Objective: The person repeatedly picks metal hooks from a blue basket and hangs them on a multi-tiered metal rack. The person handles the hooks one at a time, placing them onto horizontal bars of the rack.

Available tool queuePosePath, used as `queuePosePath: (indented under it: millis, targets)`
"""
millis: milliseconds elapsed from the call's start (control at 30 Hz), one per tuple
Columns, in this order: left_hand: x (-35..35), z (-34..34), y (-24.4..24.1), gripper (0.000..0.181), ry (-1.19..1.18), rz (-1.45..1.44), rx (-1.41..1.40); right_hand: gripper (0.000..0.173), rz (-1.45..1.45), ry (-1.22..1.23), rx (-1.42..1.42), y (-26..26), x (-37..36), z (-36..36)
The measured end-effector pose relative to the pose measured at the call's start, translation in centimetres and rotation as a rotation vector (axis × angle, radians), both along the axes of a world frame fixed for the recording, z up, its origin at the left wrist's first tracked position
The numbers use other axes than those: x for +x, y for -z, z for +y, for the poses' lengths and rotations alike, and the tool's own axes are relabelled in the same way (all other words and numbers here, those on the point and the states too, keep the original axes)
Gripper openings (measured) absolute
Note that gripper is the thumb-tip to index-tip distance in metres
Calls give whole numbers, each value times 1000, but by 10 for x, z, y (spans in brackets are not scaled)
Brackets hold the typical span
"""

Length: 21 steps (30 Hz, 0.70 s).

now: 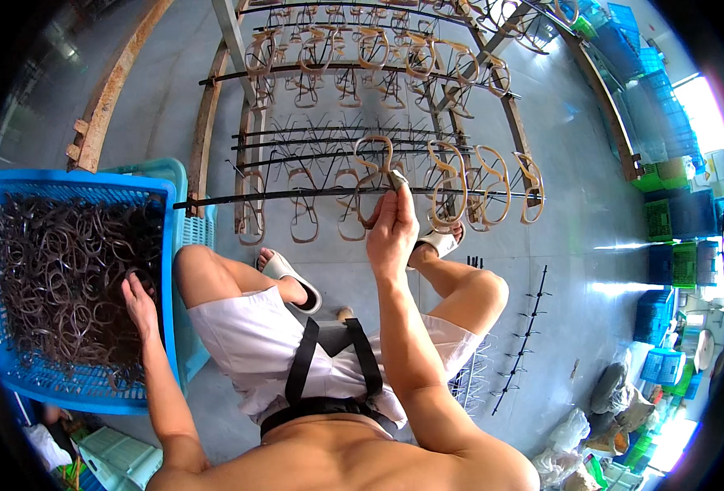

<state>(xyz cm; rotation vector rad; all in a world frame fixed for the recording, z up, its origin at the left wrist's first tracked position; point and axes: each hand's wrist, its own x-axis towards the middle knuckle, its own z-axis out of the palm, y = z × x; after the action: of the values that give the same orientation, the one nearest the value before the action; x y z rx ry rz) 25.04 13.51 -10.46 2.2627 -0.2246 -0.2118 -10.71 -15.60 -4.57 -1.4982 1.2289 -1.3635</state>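
Observation:
My right hand (392, 224) is raised at a black hanging rod (319, 193) in front of me. Its fingers pinch a tan eyeglass frame front (374, 140) at the rod, and a pale covering wraps one fingertip. To its right, several similar frame fronts (448, 184) hang on the same rod; paler ones (303, 202) show to its left. My left hand (141, 304) is over a blue plastic basket (79, 402) at its right side, against a heap of dark eyeglass frame fronts (61, 264). Whether its fingers grip one is hidden.
A rusty metal rack (211, 123) carries more rods of frames (374, 49) and bare hooked rods (349, 142). A light teal basket (199, 224) stands beside the blue one. One hooked rod (527, 334) lies on the floor at right. Stacked crates (656, 310) and plastic bags (570, 429) line the right.

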Motion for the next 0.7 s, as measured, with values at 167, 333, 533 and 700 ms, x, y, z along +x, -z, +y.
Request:
queuePosePath:
  millis: [167, 333, 533, 700]
  targets:
    - [-36, -31, -61, 47, -129, -212, -47, 27, -146, -24, 83, 0, -5, -2]
    - [-54, -30, -107, 37, -42, 172, -521, 27, 293, 177, -173, -10, -5, 9]
    - [-153, -83, -133, 26, 171, 758, -827, 40, 74, -595, -142, -45, 38, 94]
    - [-186, -107, -121, 30, 271, 793, -1089, 28, -111, -769, 232, -28, 70, 136]
